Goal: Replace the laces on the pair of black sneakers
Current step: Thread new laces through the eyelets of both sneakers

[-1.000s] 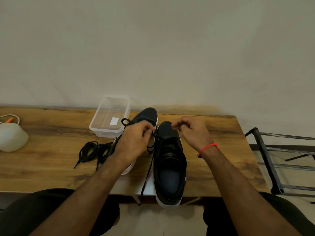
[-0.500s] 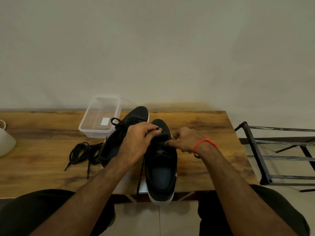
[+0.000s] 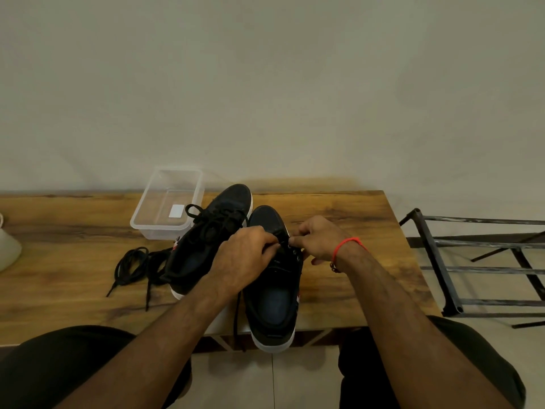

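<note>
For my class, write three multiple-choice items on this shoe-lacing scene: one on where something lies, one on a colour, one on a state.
1. Where does the loose lace bundle lie?
A. in the clear container
B. on the table, left of the left sneaker
C. on the floor

2. What colour is the band on the right wrist?
A. red
B. green
C. white

3. What are both hands doing?
A. resting flat on the table
B. pinching a lace at the right sneaker
C. lifting the container

Answers:
1 B, it sits on the wooden table beside the left sneaker.
2 A, the wrist band is red.
3 B, left hand and right hand meet over the right sneaker.
</note>
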Action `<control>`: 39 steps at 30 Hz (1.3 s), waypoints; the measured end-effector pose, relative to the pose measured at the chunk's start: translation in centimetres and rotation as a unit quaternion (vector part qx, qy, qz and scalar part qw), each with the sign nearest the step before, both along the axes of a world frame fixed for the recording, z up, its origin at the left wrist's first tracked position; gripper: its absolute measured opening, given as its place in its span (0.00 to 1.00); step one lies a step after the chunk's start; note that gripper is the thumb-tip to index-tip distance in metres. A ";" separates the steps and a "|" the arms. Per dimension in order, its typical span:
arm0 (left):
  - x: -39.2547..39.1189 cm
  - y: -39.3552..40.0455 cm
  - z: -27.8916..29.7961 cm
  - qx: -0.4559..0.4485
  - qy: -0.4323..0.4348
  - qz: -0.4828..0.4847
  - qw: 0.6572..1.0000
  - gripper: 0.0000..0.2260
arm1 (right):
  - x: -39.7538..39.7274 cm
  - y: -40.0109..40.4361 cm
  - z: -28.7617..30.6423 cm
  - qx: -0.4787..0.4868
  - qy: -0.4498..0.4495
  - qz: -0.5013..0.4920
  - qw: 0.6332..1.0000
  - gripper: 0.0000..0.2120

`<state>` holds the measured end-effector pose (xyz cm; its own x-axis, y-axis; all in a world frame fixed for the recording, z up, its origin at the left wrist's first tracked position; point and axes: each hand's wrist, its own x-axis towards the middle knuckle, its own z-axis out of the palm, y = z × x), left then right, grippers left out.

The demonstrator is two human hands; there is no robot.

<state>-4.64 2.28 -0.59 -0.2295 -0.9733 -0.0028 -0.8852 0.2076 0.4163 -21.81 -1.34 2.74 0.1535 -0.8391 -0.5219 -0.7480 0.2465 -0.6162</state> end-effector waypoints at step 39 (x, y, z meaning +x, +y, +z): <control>4.3 -0.6 4.0 0.199 0.097 0.115 0.968 0.07 | -4.4 -1.8 -0.4 -0.141 0.175 0.114 0.968 0.13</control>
<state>-0.35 1.64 3.39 -0.0404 -0.9292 -0.3675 -0.7865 -0.1973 0.5853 -26.21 -3.11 2.30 0.2076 -0.9206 -0.3306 -0.9378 -0.0912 -0.3349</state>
